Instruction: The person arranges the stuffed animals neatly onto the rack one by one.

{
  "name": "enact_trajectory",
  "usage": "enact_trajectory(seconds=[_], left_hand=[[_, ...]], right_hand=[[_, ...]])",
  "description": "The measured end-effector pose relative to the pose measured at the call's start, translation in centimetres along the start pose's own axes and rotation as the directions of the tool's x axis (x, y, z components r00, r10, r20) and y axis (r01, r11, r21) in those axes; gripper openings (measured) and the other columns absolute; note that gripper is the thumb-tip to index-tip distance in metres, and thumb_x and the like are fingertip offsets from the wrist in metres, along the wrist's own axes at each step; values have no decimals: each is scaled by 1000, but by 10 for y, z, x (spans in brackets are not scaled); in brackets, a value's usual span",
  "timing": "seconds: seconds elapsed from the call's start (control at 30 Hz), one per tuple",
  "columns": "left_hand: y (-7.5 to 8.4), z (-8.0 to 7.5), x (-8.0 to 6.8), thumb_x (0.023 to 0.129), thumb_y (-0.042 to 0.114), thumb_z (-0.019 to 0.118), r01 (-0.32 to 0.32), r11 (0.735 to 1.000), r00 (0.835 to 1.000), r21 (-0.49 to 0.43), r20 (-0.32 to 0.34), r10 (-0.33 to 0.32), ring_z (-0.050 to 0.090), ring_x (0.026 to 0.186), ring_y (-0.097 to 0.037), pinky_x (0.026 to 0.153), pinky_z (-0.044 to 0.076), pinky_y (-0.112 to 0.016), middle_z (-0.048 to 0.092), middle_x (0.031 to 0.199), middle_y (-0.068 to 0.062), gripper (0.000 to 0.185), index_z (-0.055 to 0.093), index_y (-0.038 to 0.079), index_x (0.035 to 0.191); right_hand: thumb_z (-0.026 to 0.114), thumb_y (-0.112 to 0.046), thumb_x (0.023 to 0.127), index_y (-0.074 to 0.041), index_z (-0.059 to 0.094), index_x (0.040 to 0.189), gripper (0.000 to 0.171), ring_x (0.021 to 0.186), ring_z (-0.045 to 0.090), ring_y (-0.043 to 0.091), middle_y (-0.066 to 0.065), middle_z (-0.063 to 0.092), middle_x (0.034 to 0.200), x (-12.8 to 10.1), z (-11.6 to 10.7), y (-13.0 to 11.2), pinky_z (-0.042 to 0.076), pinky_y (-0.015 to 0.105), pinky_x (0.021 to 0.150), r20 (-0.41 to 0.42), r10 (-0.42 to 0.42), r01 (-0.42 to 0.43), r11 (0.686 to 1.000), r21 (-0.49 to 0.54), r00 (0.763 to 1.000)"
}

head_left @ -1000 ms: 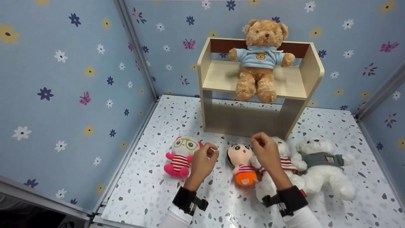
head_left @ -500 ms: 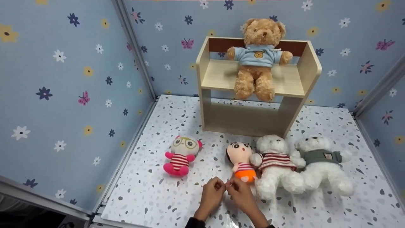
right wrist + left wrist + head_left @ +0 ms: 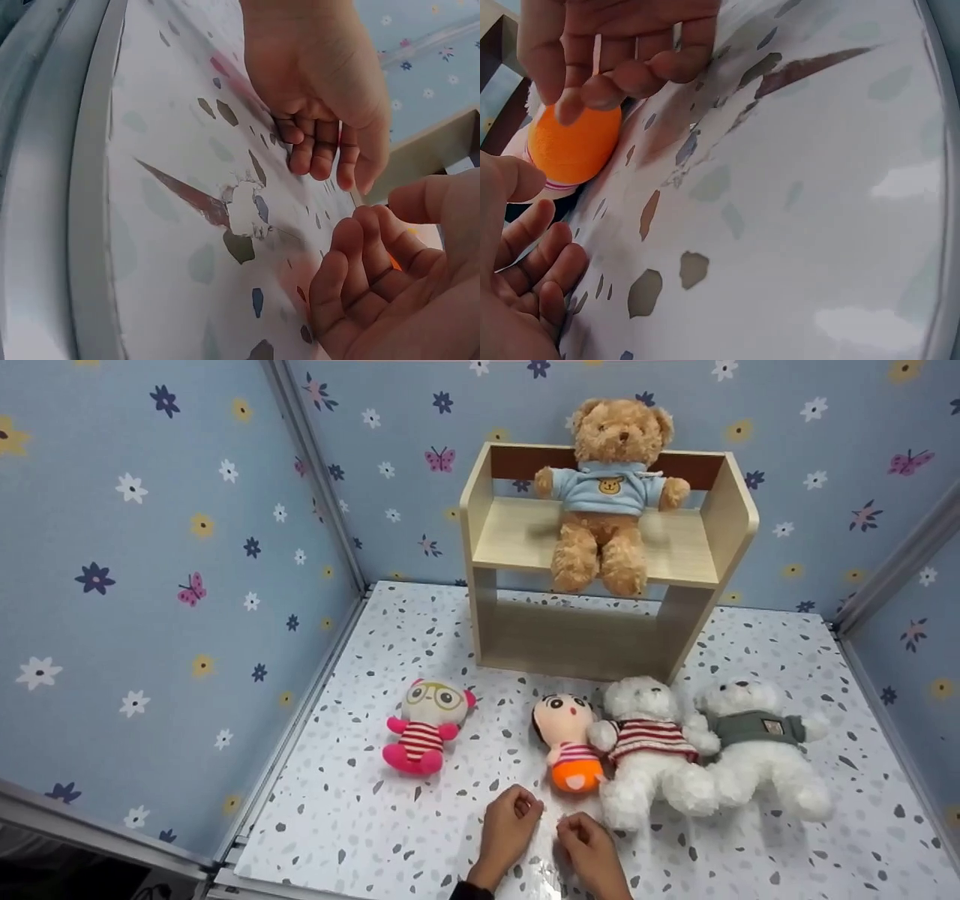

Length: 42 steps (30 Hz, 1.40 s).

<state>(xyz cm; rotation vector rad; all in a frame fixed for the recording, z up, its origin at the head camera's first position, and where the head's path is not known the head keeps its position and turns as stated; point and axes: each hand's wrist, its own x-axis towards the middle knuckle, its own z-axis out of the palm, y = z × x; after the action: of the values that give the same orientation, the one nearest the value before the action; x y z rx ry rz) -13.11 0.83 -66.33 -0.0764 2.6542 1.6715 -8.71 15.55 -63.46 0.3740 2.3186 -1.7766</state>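
My left hand [image 3: 510,826] and right hand [image 3: 592,851] are low over the speckled table, a small gap apart, fingers loosely curled with nothing in them. Just beyond them lies a doll [image 3: 574,746] with a striped top and orange bottom. Beside it on the right, a white teddy bear [image 3: 649,746] in a red-striped sweater lies on its back. Another white bear [image 3: 757,742] in a grey-green sweater adjoins that one. To the left is a pink plush panda [image 3: 424,727] with yellow glasses. In the left wrist view the doll's orange bottom [image 3: 574,142] shows behind the hands.
A two-level wooden shelf [image 3: 592,641] stands at the back, with a brown teddy bear [image 3: 604,502] in a blue hoodie sitting on its upper board. Flowered panels [image 3: 187,660] wall the table. A torn patch [image 3: 244,214] marks the tabletop near the front edge.
Both hands have drawn back toward the front edge, away from the toys. They came close together half a second ago, then parted slightly. The toys have stayed in place.
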Motion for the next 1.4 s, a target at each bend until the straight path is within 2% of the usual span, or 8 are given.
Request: enact_trajectory(seconds=[0.23,0.43,0.67,0.97,1.1,1.27,1.4], left_hand=[[0,4,-3,81,25,72,-8,998,999,62,-48,11,44,57,-2,58,37,-18,51,64,12,14,60,28,75],[1,9,-4,81,26,72,-12,995,998,94,-56,18,44,61,-2,62,36,-19,51,64,13,15,60,30,74],[3,8,-4,81,24,72,-21,997,998,71,-57,25,45,63,-3,65,36,-20,52,66,12,15,59,28,75],[2,12,-6,81,28,72,13,997,999,79,-46,-9,45,62,-4,63,36,-20,52,65,12,15,59,28,75],[3,13,-5,81,30,72,22,996,999,82,-36,-19,45,61,-4,62,35,-20,51,64,12,15,59,28,75],[6,10,-3,82,33,72,17,996,1000,84,-26,-15,45,62,-5,64,35,-21,52,63,12,15,60,27,75],[9,9,-1,81,40,72,45,996,999,82,-17,-44,45,60,-5,63,35,-22,53,63,11,19,60,25,81]], right_hand=[[57,-15,95,5,58,99,21,59,52,15,2,53,70,-15,-18,-18,49,29,56,19,8,-10,992,124,1000],[58,-17,95,1,59,99,18,61,53,16,4,54,73,-23,-33,-34,50,30,59,-5,4,-3,984,176,1000],[62,-22,94,-2,59,100,21,65,55,18,7,55,76,-32,-42,-52,51,30,62,-54,-22,31,984,178,998],[60,-22,95,-3,58,107,23,70,59,22,12,61,84,-44,-53,-66,53,30,66,-100,-15,32,985,171,995],[60,-22,95,-4,58,109,23,73,60,22,10,62,87,-44,-58,-71,53,28,67,-148,-21,44,987,152,989],[59,-15,95,-7,58,111,18,78,62,20,9,63,94,-41,-60,-76,52,27,70,-188,-65,90,988,126,980],[62,-15,93,-8,58,113,22,92,64,17,9,64,104,-39,-52,-78,52,25,80,-181,-147,171,977,125,972]])
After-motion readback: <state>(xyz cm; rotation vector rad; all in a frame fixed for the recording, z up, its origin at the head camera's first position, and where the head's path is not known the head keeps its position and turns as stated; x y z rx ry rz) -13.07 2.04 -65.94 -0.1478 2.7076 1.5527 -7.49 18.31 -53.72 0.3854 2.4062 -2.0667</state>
